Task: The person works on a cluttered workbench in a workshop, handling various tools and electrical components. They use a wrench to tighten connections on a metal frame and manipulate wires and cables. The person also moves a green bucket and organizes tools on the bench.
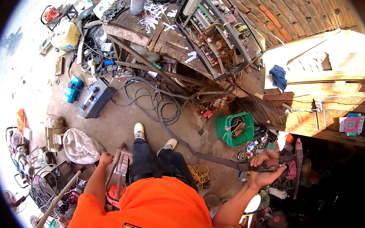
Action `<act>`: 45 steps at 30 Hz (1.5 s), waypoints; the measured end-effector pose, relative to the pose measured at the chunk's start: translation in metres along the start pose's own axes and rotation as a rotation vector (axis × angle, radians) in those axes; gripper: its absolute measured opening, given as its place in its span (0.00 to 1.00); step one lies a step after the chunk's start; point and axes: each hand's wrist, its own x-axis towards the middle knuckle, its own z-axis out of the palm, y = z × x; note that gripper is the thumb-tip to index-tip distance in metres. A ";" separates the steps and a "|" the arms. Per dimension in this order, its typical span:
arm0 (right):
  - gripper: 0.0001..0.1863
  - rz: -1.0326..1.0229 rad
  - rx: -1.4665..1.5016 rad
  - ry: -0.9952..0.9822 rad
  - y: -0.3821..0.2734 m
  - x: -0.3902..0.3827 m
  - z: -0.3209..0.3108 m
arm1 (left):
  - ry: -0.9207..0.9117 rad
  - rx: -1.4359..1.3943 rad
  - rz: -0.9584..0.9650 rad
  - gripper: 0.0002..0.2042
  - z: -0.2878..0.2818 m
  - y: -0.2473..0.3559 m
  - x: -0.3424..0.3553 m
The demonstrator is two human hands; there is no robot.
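Hands apart: right hand [265, 169] clamped on reddish-brown object [271, 164].
Left hand [106, 159] beside metal frame [113, 167], can't tell grip; green bin [222, 123] nearby.

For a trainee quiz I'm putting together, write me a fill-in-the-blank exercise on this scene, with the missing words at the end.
1. The reddish-brown object is held in the ____ hand.
2. Of the two hands, the one nearer to the whitish sack is the ____ hand.
3. The open square bucket is coloured ____.
4. The main colour of the shirt is ____.

Missing words: right; left; green; orange.
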 end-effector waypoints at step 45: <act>0.40 0.201 0.705 0.204 0.047 0.122 -0.038 | -0.788 -0.244 1.112 0.10 0.194 0.520 -0.285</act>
